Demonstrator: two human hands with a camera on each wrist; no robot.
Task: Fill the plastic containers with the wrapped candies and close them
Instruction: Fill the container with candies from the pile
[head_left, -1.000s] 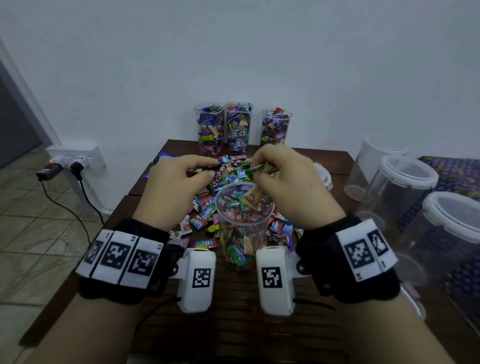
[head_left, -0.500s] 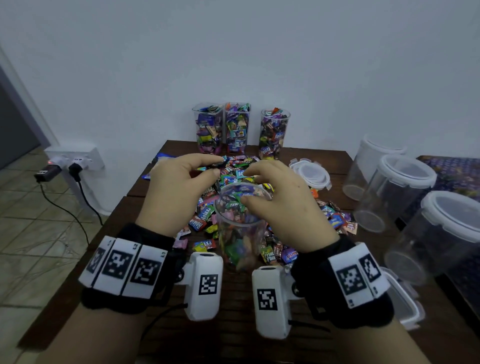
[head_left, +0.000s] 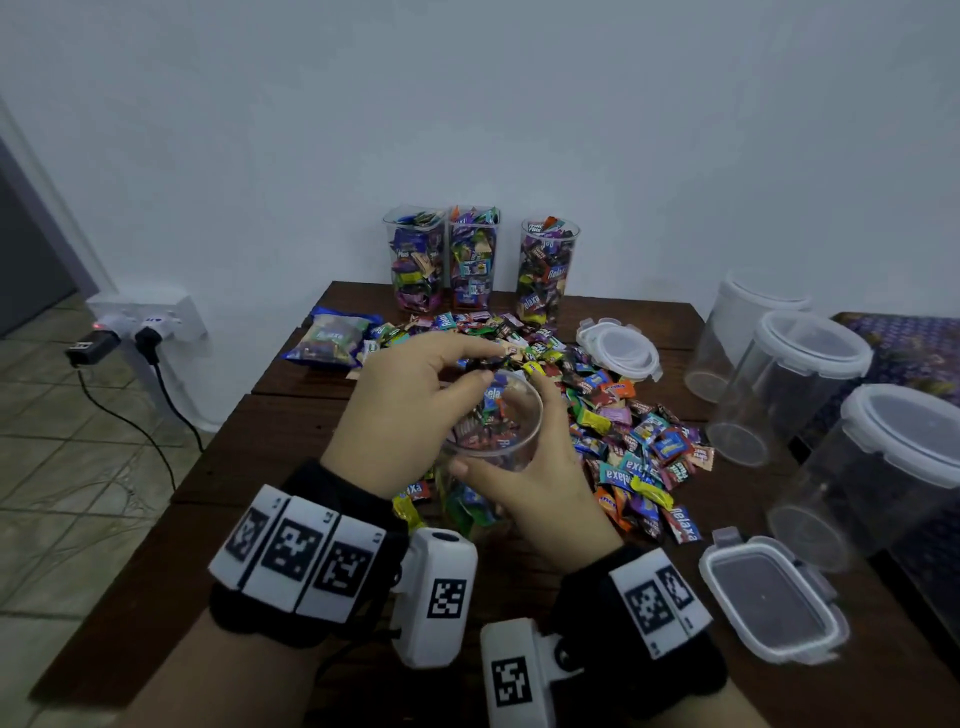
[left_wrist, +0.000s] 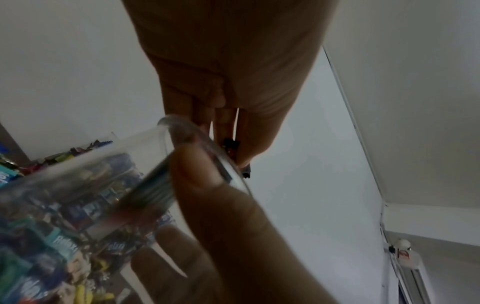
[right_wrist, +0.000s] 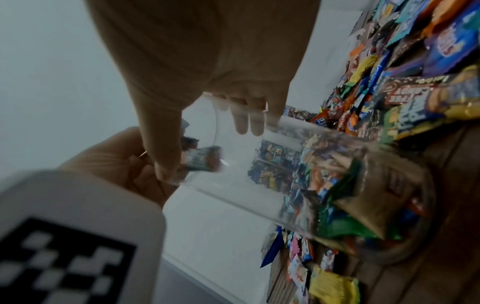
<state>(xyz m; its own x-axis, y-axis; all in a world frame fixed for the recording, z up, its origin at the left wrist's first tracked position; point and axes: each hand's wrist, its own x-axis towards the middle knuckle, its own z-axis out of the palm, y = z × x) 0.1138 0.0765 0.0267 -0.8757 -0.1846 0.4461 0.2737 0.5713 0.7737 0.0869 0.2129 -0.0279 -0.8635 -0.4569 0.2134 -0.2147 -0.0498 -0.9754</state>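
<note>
Both hands swapped jobs vs a sec ago: right hand (head_left: 540, 483) now wraps the tilted container (head_left: 493, 421), mid-counter (head_left: 270, 415) left of candy pile (head_left: 623, 431). Left hand (head_left: 410, 410) pinches one dark candy (head_left: 496, 362) over the rim. Approx half full, so filling continues; no lid yet.

We note one clear round container (head_left: 493, 436) tilted, mouth open, partly filled with wrapped candies (right_wrist: 337, 195); it sits at the near edge of the loose candy pile (head_left: 613, 415) spread over the counter's (head_left: 291, 431) middle; three filled containers (head_left: 470, 260) stand upright, lidless, along the far edge; three empty lidded containers (head_left: 795, 384) stand at right; a round lid (head_left: 621, 348) and a rectangular lid (head_left: 769, 597) lie flat, apart.
</note>
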